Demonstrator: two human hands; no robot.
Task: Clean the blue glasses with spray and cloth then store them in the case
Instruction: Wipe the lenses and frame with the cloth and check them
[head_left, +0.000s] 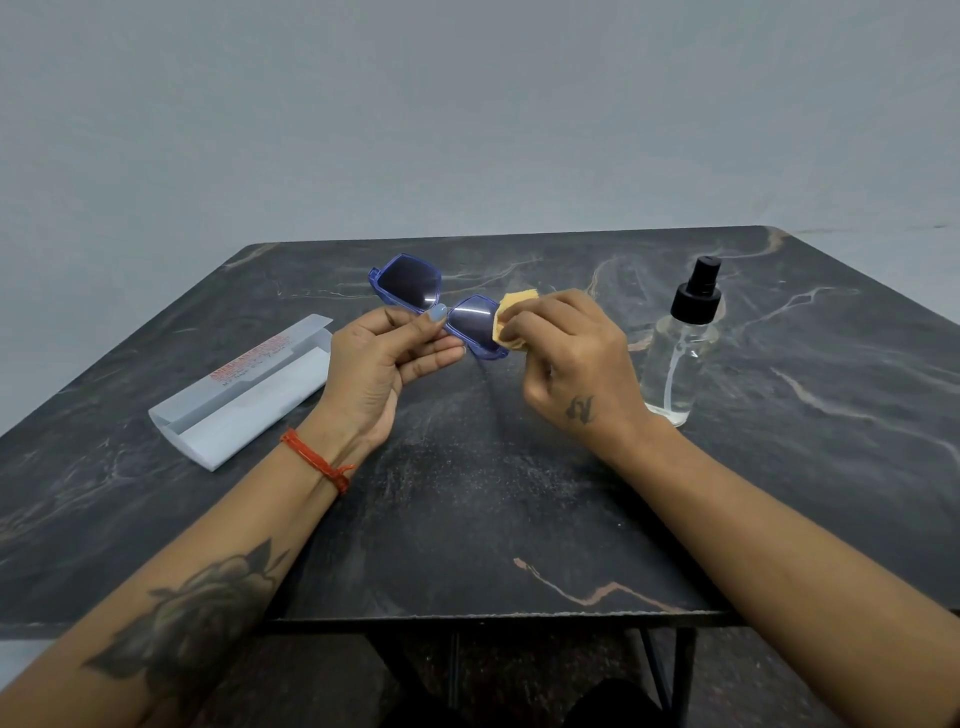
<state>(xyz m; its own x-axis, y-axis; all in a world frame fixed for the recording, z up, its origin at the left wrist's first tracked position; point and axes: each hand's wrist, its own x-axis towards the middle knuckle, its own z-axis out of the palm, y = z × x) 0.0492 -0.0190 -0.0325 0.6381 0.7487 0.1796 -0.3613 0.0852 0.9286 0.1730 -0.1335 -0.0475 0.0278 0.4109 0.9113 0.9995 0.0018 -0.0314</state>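
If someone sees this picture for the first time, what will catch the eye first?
The blue glasses, held above the middle of the dark marble table: the left hand pinches their bridge while the right hand presses a yellow cloth on one lens. A spray bottle stands right, an open case left.
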